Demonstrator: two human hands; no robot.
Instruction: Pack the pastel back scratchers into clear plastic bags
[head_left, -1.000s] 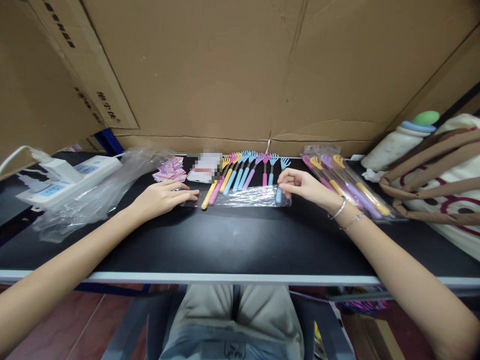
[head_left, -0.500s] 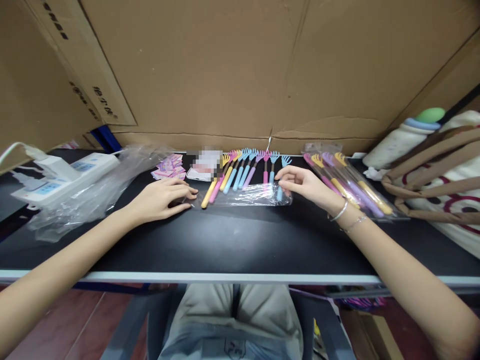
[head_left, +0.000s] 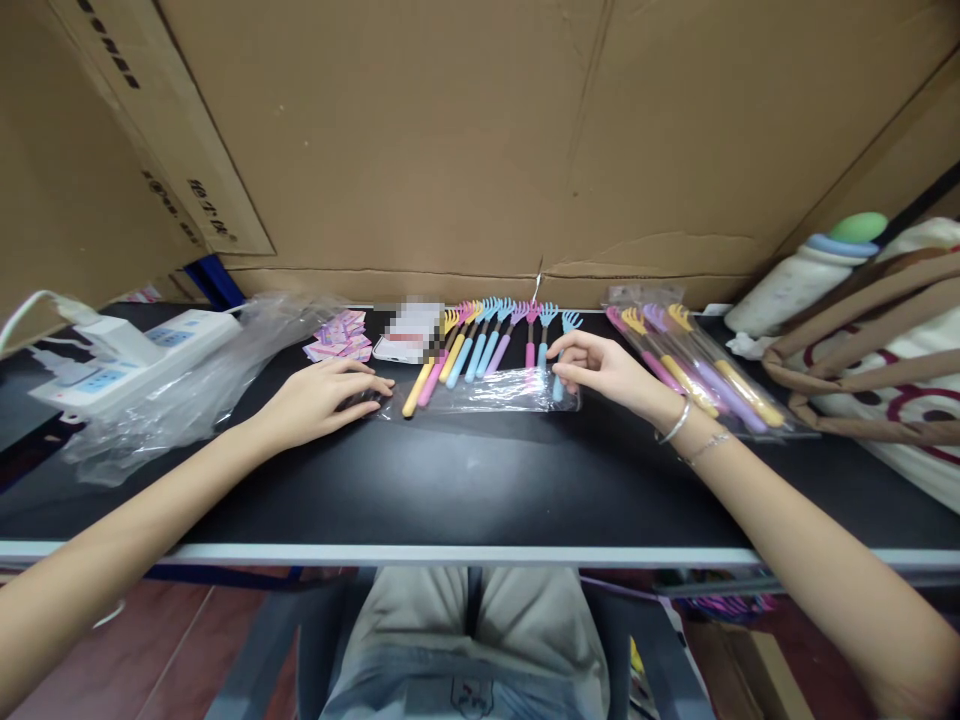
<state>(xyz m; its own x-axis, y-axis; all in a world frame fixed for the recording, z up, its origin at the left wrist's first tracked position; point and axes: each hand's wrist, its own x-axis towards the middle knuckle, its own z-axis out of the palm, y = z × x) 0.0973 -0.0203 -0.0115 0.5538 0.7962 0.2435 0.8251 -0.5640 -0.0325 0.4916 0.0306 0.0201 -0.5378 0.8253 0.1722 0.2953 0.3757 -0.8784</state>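
A clear plastic sleeve (head_left: 487, 392) lies crosswise on the black table (head_left: 465, 480), over the handle ends of a row of several coloured back scratchers (head_left: 480, 345). My left hand (head_left: 319, 397) rests flat, fingers stretched, on the sleeve's left end. My right hand (head_left: 604, 368) pinches the sleeve's right end between thumb and fingers, beside the rightmost blue scratcher (head_left: 561, 350). Bracelets ring my right wrist.
A packed sleeve of scratchers (head_left: 697, 370) lies to the right, beside a bottle (head_left: 806, 275) and a tote bag (head_left: 892, 370). To the left are pink labels (head_left: 341, 338), a white phone (head_left: 409, 335), loose plastic bags (head_left: 195, 385) and a power strip (head_left: 120, 360). Cardboard walls stand behind.
Both hands and the sleeve have shifted only slightly; my right hand's pinch on the sleeve end stays closed.
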